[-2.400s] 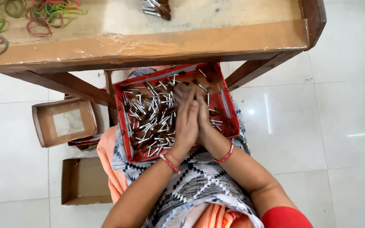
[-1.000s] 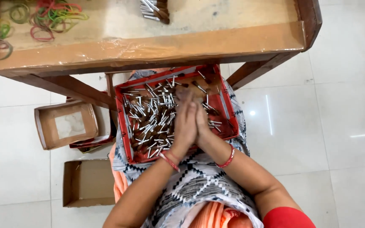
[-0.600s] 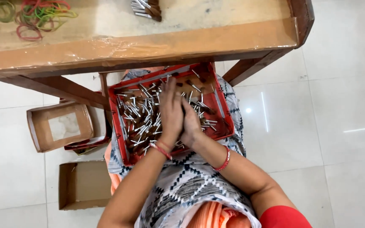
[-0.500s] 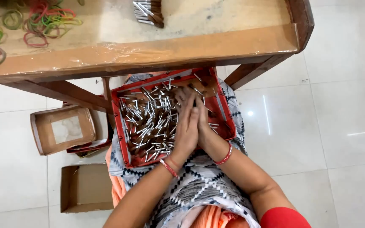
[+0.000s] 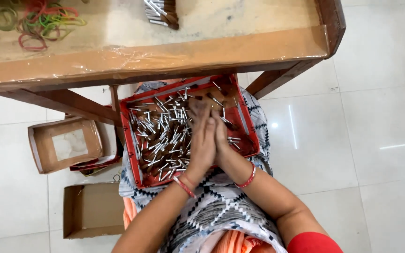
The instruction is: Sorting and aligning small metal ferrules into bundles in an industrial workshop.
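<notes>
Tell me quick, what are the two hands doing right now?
Left hand: flat, palm pressed against the right, over the red tray of small metal-tipped sticks; anything held is hidden.
Right hand: flat against the left; cannot tell.

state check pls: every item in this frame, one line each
Left hand: pressed palm to palm with right hand, over the tray.
Red plastic tray: on lap, holding loose silver-tipped sticks.
Two brown cardboard boxes: open, on floor.
Coloured rubber bands: loose on wooden table.
</notes>
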